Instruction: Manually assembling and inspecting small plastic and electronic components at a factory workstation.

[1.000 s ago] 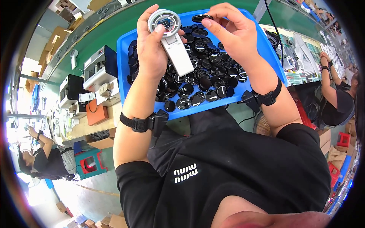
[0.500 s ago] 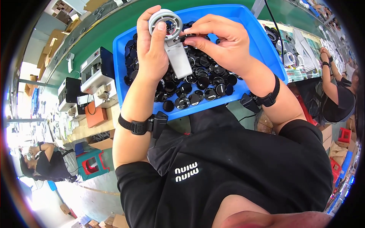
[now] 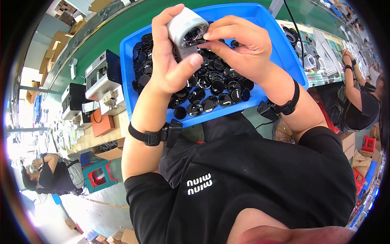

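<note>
Under both hands (image 3: 211, 53), blue tray (image 3: 284, 53)

- Brown cardboard boxes (image 3: 50, 61) stand stacked well to the left of the blue tray (image 3: 280, 44), along the far side of the green counter (image 3: 118, 28).
- More cardboard boxes (image 3: 73, 6) sit beyond the tray's far left corner, at the top edge.
- Flat printed sheets (image 3: 325, 44), white and green, lie on the counter just right of the tray.
- Cardboard cartons (image 3: 357, 160) stand on the floor, below and right of the tray.
</note>
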Motion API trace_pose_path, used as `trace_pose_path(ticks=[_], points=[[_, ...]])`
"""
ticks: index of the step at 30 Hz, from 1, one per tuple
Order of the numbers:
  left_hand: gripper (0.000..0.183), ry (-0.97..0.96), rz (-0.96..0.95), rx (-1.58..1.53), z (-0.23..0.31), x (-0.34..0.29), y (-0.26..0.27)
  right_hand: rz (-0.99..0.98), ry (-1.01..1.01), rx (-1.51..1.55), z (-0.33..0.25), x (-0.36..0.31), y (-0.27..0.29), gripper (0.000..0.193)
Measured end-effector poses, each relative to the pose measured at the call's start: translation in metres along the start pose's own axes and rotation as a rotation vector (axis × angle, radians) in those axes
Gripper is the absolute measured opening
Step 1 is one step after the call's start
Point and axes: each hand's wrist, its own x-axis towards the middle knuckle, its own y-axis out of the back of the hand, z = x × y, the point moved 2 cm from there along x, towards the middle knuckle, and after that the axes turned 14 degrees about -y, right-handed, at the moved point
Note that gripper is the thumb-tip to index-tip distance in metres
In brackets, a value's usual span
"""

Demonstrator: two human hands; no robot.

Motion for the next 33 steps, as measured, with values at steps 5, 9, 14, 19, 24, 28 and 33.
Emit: trace_pose_path(ticks=[5,9,14,19,24,28,33], points=[[0.096,-0.222,-0.292,0.467,0.009,0.007,0.015,0.003,0.016,0.013,-0.001,0.001,0.001,0.019],[0.094,-0.229,-0.277,0.477,0.009,0.006,0.013,0.025,0.037,-0.017,-0.004,0.0,0.001,0.018],[0.084,-0.271,-0.278,0.453,0.009,0.008,0.01,0.066,-0.024,-0.042,-0.008,-0.003,0.001,0.018],[0.068,-0.316,-0.245,0.477,0.009,0.009,0.01,0.094,0.004,-0.042,-0.004,-0.004,-0.001,0.017],[0.059,-0.369,-0.214,0.549,0.01,0.01,0.006,0.104,-0.045,-0.057,-0.009,-0.006,-0.002,0.018],[0.059,-0.463,-0.238,0.72,0.012,0.011,0.004,0.082,-0.142,0.003,-0.011,-0.01,-0.004,0.019],[0.07,-0.489,-0.108,0.737,0.006,0.002,0.005,0.042,-0.09,0.079,-0.008,-0.007,-0.003,0.02]])
